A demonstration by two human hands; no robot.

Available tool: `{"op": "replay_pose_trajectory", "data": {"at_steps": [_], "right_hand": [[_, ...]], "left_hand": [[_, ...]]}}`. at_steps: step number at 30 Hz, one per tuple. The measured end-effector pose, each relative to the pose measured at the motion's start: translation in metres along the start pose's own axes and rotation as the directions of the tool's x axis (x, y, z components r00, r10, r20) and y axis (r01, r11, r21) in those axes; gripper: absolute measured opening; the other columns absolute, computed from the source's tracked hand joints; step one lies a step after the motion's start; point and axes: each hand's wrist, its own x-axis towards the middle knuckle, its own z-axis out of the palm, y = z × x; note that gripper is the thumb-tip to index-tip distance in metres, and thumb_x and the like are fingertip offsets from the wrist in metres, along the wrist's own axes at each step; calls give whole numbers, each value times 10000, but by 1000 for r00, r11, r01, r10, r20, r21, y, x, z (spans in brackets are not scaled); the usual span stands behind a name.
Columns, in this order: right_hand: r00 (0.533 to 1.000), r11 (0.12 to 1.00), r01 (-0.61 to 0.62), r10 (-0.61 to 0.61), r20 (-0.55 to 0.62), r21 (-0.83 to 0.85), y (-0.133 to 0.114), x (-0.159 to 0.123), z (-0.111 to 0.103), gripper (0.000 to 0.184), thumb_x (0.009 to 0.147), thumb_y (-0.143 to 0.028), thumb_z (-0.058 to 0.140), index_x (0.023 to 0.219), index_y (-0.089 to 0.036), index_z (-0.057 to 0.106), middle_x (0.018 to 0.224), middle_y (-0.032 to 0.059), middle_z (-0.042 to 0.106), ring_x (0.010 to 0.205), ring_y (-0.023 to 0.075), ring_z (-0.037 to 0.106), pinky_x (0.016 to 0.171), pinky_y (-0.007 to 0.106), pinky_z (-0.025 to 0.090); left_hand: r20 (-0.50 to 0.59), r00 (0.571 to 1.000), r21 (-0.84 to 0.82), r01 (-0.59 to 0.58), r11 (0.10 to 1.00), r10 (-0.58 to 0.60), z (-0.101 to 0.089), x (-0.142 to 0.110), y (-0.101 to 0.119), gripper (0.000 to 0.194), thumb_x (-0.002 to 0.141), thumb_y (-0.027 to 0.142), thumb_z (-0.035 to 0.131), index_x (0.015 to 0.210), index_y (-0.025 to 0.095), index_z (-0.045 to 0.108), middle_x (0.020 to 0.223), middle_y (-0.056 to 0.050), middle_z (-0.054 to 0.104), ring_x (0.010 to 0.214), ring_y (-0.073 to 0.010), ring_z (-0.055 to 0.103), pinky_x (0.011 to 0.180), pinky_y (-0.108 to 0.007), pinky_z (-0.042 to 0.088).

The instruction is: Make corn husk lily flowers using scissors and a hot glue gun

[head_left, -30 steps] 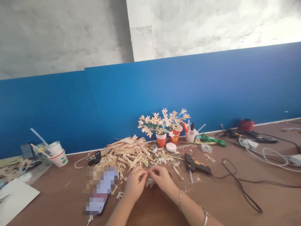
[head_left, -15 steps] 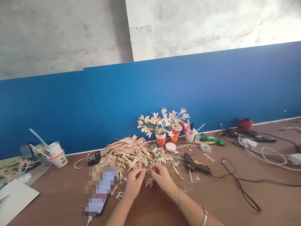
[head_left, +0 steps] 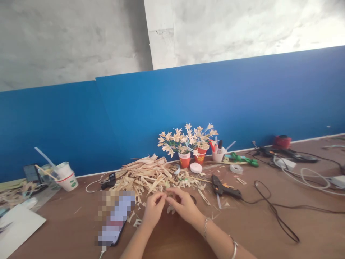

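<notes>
Pale, dry, ribbon-like strips [head_left: 145, 172] lie heaped at eleven o'clock, beyond my left hand [head_left: 153, 211] and right hand [head_left: 187, 208]. Their tips meet, what they pinch unclear; knuckles nudging forward could scatter the strips.

Dried, tan husk strips [head_left: 153, 174] are heaped in a loose tangle on the brown desk [head_left: 67, 226], just below the frame's center. At lower center, a small, pale, petal-like piece [head_left: 171, 210] is partly hidden by the right hand [head_left: 185, 205], its finer detail blurred.
</notes>
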Motion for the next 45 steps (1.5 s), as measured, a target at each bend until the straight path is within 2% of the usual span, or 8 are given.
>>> {"op": "replay_pose_trajectory", "data": {"at_steps": [8, 15, 28, 31, 33, 35, 41, 45], "right_hand": [[993, 986, 114, -110, 32, -123, -3, 0, -4, 227, 803, -240, 497, 934, -183, 674, 769, 50, 654, 693, 164, 599, 661, 267, 464], [996, 977, 69, -77, -34, -203, -4, 0, -4, 186, 773, -183, 476, 791, -161, 659, 722, 44, 658, 649, 161, 594, 612, 252, 447], [992, 958, 60, -88, -88, -280, 4, 2, -3, 176, 747, -144, 475, 792, -153, 645, 712, 44, 638, 631, 150, 564, 601, 240, 423], [989, 948, 101, -128, -70, -303, 4, 1, -4, 193, 764, -136, 464, 824, -157, 646, 741, 50, 624, 664, 154, 566, 629, 248, 431], [988, 936, 111, -139, -60, -334, 3, 0, -5, 194, 773, -132, 457, 830, -161, 641, 740, 46, 609, 664, 152, 560, 635, 250, 430], [989, 924, 115, -143, -49, -366, 1, -1, -5, 193, 778, -129, 454, 835, -166, 635, 735, 41, 593, 655, 148, 552, 627, 247, 425], [985, 920, 163, -172, 6, -356, -1, -3, -4, 199, 789, -112, 447, 869, -181, 615, 774, 39, 595, 708, 154, 561, 646, 245, 429], [981, 944, 181, -194, -23, -274, 2, -4, -3, 258, 795, -110, 441, 1019, -189, 543, 862, 45, 627, 743, 157, 579, 665, 248, 442]], "left_hand": [[53, 996, -76, 75, 994, -71, 2, -1, -4, 270, 793, 326, 508, 691, 138, 671, 613, -26, 636, 591, -158, 549, 571, -241, 432], [5, 1000, 16, 23, 1000, -23, 1, -1, -1, 274, 785, 344, 520, 670, 149, 673, 623, -36, 646, 623, -174, 566, 589, -245, 438], [-55, 998, 42, 23, 999, -21, -2, 0, -1, 246, 784, 286, 503, 674, 148, 674, 617, -43, 648, 620, -187, 578, 596, -277, 457], [-119, 993, 73, -19, 997, 27, -2, -1, 2, 212, 786, 264, 510, 867, 154, 671, 860, -78, 674, 645, -170, 585, 623, -291, 485], [-154, 985, 103, -66, 993, 81, -2, -4, 5, 297, 786, 238, 510, 1059, 176, 608, 1094, -111, 609, 620, -143, 578, 615, -296, 502], [-130, 983, 127, -116, 985, 133, 0, -7, 7, 367, 787, 206, 498, 1150, 202, 557, 1209, -126, 539, 629, -139, 589, 610, -297, 516], [9, 980, 168, -199, 965, 201, 11, -10, 0, 421, 754, 82, 460, 1144, 201, 568, 1121, -110, 606, 948, -220, 603, 810, -366, 515], [-16, 983, 182, -177, 967, 183, 11, -5, -8, 401, 748, 56, 443, 1113, 164, 568, 993, -101, 651, 887, -194, 627, 781, -338, 532]]}}
